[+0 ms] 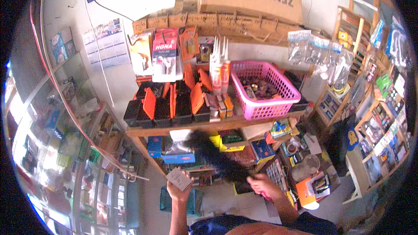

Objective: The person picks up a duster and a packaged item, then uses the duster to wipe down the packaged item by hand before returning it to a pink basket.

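Observation:
My left hand (178,195) holds a small flat cardboard piece (179,179), perhaps a thin box, with handwriting on its upper face. In my right hand (266,185) is the pinkish-red handle of a fluffy black duster (225,160). The duster's blurred head slants up and left, in front of the lower shelf, and its tip comes near the front edge of the wooden shelf (241,123). On that shelf stand black bins with orange flaps (166,104), white sealant cartridges (218,75) and a pink plastic basket (251,112) of small loose parts.
Blister packs (164,57) hang above the bins. Blue boxes (178,158) and yellow packages fill the lower shelf. A glass display case (75,156) runs along the left. To the right, a low table holds a keyboard (276,174) and an orange box (308,187). A teal crate (195,199) sits on the floor.

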### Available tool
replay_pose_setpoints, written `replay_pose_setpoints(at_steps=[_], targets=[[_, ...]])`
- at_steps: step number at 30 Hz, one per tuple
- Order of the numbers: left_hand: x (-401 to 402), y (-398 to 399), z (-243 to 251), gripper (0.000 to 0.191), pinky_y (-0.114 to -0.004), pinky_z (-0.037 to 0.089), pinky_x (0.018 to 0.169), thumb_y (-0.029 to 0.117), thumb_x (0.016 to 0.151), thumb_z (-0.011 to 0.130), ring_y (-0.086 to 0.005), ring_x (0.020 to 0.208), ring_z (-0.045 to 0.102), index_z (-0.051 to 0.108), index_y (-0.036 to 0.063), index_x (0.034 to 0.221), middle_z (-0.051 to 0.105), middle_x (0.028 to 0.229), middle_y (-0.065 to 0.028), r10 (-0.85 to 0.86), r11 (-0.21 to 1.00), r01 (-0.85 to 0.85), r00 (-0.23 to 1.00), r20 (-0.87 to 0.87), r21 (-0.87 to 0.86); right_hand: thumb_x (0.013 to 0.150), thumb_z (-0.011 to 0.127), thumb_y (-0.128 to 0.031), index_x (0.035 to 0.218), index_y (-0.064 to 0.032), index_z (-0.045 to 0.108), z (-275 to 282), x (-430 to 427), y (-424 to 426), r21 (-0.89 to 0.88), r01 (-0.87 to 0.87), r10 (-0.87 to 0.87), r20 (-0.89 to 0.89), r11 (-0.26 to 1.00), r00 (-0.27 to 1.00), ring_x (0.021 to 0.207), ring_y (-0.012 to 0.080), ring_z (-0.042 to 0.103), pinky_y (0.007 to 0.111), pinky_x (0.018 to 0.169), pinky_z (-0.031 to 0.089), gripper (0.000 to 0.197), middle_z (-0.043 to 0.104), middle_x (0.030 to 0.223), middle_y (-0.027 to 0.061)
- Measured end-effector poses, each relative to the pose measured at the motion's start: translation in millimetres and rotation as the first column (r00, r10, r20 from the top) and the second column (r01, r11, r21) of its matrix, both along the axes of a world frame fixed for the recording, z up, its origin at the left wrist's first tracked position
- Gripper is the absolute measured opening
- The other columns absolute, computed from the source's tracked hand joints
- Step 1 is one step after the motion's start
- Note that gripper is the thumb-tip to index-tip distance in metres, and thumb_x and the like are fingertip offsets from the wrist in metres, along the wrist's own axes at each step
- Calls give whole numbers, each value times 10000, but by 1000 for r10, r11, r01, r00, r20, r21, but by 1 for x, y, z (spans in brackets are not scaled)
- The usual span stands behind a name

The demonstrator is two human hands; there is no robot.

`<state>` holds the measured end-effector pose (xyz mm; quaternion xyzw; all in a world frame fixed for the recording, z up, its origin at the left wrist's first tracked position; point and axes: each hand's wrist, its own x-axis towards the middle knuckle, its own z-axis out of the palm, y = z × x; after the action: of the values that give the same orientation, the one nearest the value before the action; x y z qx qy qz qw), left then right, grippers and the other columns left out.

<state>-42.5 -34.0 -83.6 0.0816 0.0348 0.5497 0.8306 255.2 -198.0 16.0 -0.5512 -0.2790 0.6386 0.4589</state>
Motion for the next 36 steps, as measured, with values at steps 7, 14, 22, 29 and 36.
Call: replay_pose_setpoints(at_steps=[7, 14, 22, 29, 36], targets=[[37, -7, 19, 487, -500, 468, 789, 367, 954, 321, -244, 799, 560, 493, 62, 1293, 578, 930, -89, -164, 984, 158, 984, -67, -88, 761, 643, -224, 968, -54, 514, 105, 104, 31, 419, 281, -271, -84, 864, 959, 553, 129, 518, 299, 522, 460, 296, 532, 718, 13], [35, -22, 41, 429, -468, 459, 779, 323, 972, 327, -231, 790, 529, 509, 77, 1273, 553, 901, -74, -122, 987, 105, 982, -147, -123, 867, 655, -223, 1498, -92, 190, 169, 188, 137, 541, 172, -256, 83, 823, 963, 880, 159, 619, 343, 714, 571, 795, 545, 1225, 88], [1, -49, 49, 322, -415, 442, 855, 354, 1013, 381, -230, 1029, 539, 546, 139, 1187, 598, 1127, -47, 13, 996, -29, 985, -170, -89, 912, 634, -343, 1492, -75, 240, 183, 188, 118, 538, 123, -423, 479, 834, 769, 1147, 155, 536, 316, 947, 434, 751, 529, 1325, 106], [-1, -39, 60, 276, -424, 459, 891, 312, 1007, 435, -214, 1027, 560, 540, 156, 1210, 594, 1142, -41, 16, 999, -26, 970, -243, -38, 886, 651, -279, 1290, -50, 513, 187, 94, 102, 904, -130, -690, 398, 408, 605, 1112, 246, 564, 369, 966, 423, 484, 563, 1273, 139], [90, -18, 188, 238, -417, 517, 875, 125, 988, 491, -218, 1113, 569, 449, 99, 1221, 561, 1184, -86, 326, 913, -144, 818, -474, 381, 900, 652, -278, 1095, -9, 618, 125, -14, 125, 572, -652, -78, 778, 499, 623, 646, 120, 643, 279, 600, 508, 335, 666, 852, 67]])
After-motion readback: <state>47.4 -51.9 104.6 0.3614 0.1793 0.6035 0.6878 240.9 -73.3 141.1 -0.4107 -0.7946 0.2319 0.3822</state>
